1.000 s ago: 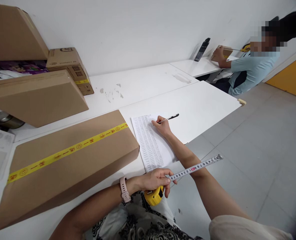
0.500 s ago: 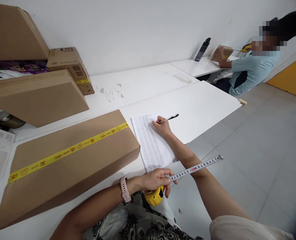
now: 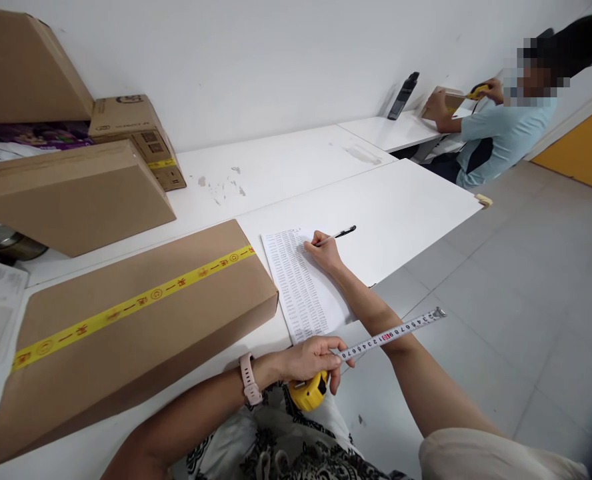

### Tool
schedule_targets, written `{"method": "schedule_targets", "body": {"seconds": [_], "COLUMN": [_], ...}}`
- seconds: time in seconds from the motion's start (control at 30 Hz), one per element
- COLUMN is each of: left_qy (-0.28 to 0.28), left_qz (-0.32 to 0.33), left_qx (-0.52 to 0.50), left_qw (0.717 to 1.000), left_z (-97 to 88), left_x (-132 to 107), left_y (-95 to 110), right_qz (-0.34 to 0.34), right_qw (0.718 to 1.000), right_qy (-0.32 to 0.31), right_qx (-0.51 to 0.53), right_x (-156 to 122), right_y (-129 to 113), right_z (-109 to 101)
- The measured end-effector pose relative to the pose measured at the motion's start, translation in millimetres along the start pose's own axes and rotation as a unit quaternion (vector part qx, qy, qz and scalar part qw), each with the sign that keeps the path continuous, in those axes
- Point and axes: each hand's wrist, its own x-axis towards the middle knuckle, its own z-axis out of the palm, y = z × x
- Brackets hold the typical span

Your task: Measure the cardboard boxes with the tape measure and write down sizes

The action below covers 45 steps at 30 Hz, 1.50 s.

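Observation:
My right hand (image 3: 323,251) pinches a pen (image 3: 337,235) over a sheet of paper (image 3: 301,293) covered in printed columns. The pen's tip is hidden by my fingers, near the sheet's upper right part. In front of my body, my left hand (image 3: 310,359) holds a yellow tape measure (image 3: 310,392), its blade (image 3: 391,335) pulled out and pointing right, passing over my right forearm. Left of the paper lies a large closed cardboard box (image 3: 141,320) with yellow printed tape (image 3: 126,308) along its top.
More cardboard boxes (image 3: 81,190) stand at the back left, beside a smaller taped box (image 3: 139,140). The white table (image 3: 376,200) runs to the right. At the far right a co-worker (image 3: 506,133) holds a small box (image 3: 446,103) and a yellow tape measure, near a black bottle (image 3: 405,97).
My hands, the pen and my tape measure keep almost the same place. The co-worker's yellow tape measure has moved closer to the small box. The view has shifted very slightly.

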Motion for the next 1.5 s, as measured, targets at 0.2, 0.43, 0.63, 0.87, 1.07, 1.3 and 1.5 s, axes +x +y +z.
{"method": "schedule_targets", "body": {"seconds": [0.2, 0.43, 0.63, 0.87, 1.07, 1.3, 1.5], "left_qy": [0.006, 0.004, 0.002, 0.004, -0.002, -0.005, -0.006], "left_qz": [-0.015, -0.009, -0.006, -0.010, -0.007, -0.012, -0.016], "left_qx": [0.002, 0.002, -0.003, -0.001, 0.002, 0.000, 0.009], "left_qw": [1.000, 1.000, 1.000, 1.000, 1.000, 1.000, 1.000], "left_z": [0.5, -0.1, -0.1, 0.5, 0.3, 0.9, 0.8], "left_x": [-1.0, -0.3, -0.8, -1.1, -0.8, -1.1, -0.8], "left_y": [2.1, 0.2, 0.1, 1.6, 1.1, 3.2, 3.6], "right_qz": [-0.008, -0.001, -0.010, -0.012, -0.015, -0.010, -0.005], "right_qw": [1.000, 1.000, 1.000, 1.000, 0.999, 1.000, 1.000], "right_qy": [0.005, 0.007, 0.010, 0.013, 0.029, 0.019, 0.024], "right_qx": [-0.001, -0.004, -0.009, -0.011, 0.000, -0.007, -0.004], "right_x": [0.6, 0.3, 0.3, 1.5, 3.1, 2.4, 1.2], "right_y": [2.1, 1.9, 2.6, 4.5, 8.9, 6.7, 0.8], "right_z": [0.0, -0.2, -0.9, -0.6, -0.1, -0.7, -1.5]}}
